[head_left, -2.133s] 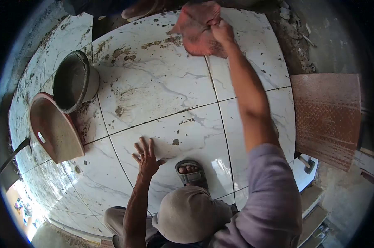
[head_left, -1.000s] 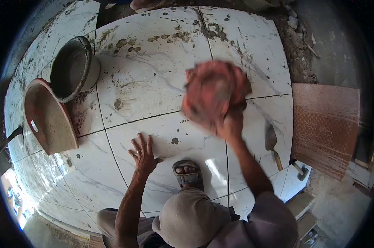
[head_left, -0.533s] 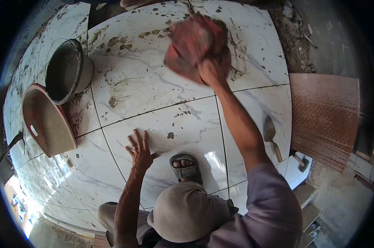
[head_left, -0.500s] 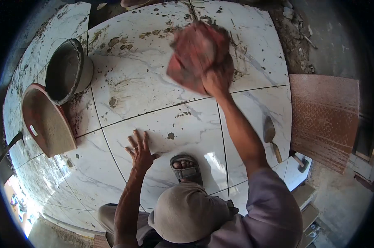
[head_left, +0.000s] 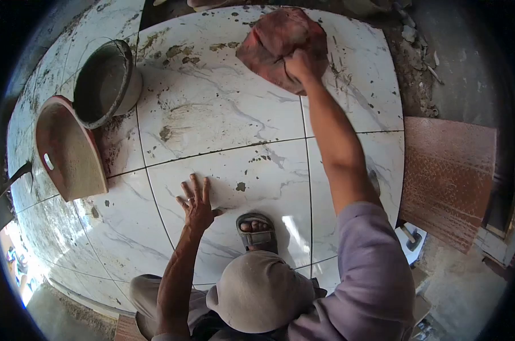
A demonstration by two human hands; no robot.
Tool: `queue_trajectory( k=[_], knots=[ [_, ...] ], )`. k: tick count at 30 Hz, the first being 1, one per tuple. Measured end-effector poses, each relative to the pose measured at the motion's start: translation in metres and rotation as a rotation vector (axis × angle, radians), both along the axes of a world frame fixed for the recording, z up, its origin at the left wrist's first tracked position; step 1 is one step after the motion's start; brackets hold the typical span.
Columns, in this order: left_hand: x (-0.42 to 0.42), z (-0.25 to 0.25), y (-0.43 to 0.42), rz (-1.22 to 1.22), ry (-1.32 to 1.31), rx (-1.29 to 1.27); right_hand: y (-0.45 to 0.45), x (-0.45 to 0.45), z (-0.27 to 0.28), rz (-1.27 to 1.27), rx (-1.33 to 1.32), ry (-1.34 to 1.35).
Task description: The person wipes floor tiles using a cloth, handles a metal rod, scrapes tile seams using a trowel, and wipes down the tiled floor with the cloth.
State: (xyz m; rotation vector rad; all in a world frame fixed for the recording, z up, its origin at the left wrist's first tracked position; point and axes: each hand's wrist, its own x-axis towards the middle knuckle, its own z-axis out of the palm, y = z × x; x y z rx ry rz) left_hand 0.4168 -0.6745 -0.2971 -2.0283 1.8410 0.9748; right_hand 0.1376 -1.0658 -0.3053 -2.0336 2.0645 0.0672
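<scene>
My right hand, at the end of an outstretched arm, is closed on a dirty red cloth lying spread on the white marbled tiles near their far edge. Dark spots and brown smears mark the tiles around the cloth. Flat on the tile beside my sandaled foot, my left hand has its fingers spread and holds nothing.
A dark bucket stands at the left, beside a reddish scoop-shaped pan. At the far left is a dark curved tool. A patterned brown sheet and a hammer lie at the right. My arm partly hides a trowel.
My right hand has moved the red cloth farther away, towards the far edge of the tiles. The right arm now covers most of the trowel. My left hand rests in the same spot.
</scene>
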Motion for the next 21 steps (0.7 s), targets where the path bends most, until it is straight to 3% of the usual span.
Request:
queue_trajectory(
  k=[2, 4, 5, 8, 9, 11, 14, 21],
  knots=[
    [0.003, 0.002, 0.000, -0.006, 0.008, -0.016, 0.001, -0.008, 0.053, -0.135, -0.083, -0.261],
    [0.002, 0.001, 0.001, -0.005, 0.008, -0.008, 0.004, -0.066, 0.009, 0.018, -0.310, -0.610],
    [0.001, 0.000, 0.001, 0.011, 0.012, 0.001, 0.056, -0.068, 0.070, 0.103, -0.218, -0.780],
    [0.002, 0.001, 0.001, 0.012, 0.023, -0.026, 0.181, -0.100, 0.129, 0.066, -0.150, -0.912],
    [0.002, 0.000, 0.001, 0.037, 0.013, -0.019, 0.215, -0.125, 0.122, 0.148, -0.190, -0.690],
    [0.003, 0.000, 0.002, 0.036, 0.030, -0.050, 0.291, -0.156, 0.088, -0.036, 0.015, -0.441],
    [0.005, 0.001, 0.000, 0.045, 0.018, -0.045, 0.354, -0.110, 0.015, 0.137, -0.085, -0.260],
    [0.004, 0.001, 0.003, 0.032, 0.020, -0.055, 0.275, 0.081, -0.014, 0.361, -0.348, -0.262]
  ],
)
